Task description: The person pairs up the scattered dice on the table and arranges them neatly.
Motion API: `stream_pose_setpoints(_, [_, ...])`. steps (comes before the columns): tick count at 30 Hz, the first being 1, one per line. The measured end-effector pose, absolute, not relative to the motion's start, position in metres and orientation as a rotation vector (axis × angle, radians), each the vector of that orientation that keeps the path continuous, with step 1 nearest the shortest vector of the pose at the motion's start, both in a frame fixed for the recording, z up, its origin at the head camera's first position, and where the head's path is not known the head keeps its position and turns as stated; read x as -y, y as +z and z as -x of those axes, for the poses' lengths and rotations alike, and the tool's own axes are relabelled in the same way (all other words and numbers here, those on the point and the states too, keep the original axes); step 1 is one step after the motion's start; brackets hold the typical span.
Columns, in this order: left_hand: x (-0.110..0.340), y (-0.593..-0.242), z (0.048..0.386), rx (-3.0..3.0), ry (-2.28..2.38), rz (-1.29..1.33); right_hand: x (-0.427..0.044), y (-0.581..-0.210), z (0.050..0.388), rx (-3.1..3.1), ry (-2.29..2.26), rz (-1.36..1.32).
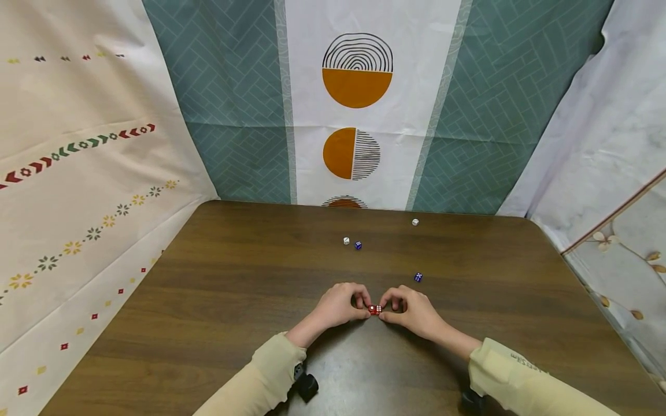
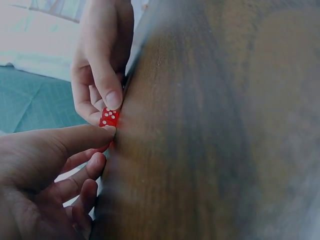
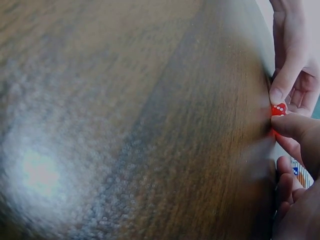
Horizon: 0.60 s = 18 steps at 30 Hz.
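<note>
Two red dice with white dots [image 1: 375, 310] sit side by side on the brown table, between the two hands. My left hand [image 1: 339, 304] pinches the left die between thumb and index finger. From the other side my right hand [image 1: 413, 312] pinches the right die the same way. In the left wrist view the red dice [image 2: 109, 117] are partly covered by the thumbs, as is the red die [image 3: 279, 109] in the right wrist view.
Farther back on the wooden table [image 1: 250, 254] lie a white die [image 1: 346, 241] beside a blue die [image 1: 358, 245], another white die [image 1: 415, 222] near the back edge, and a blue die [image 1: 418, 277] beyond my right hand. Patterned cloths hang around the table.
</note>
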<state>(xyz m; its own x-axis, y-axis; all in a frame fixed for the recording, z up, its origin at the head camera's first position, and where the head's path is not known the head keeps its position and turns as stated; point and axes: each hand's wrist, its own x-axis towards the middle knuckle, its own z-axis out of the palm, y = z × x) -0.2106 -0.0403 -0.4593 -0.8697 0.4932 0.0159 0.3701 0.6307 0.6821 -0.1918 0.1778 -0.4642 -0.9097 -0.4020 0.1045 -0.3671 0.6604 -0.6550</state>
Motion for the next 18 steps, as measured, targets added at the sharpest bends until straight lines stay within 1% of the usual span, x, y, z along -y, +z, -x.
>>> stream_pose_setpoints(18, [0.0402,-0.4581,0.2081,-2.707,1.062,-0.739,-0.1787,-0.4661,0.192,-2.822,-1.102,0.656])
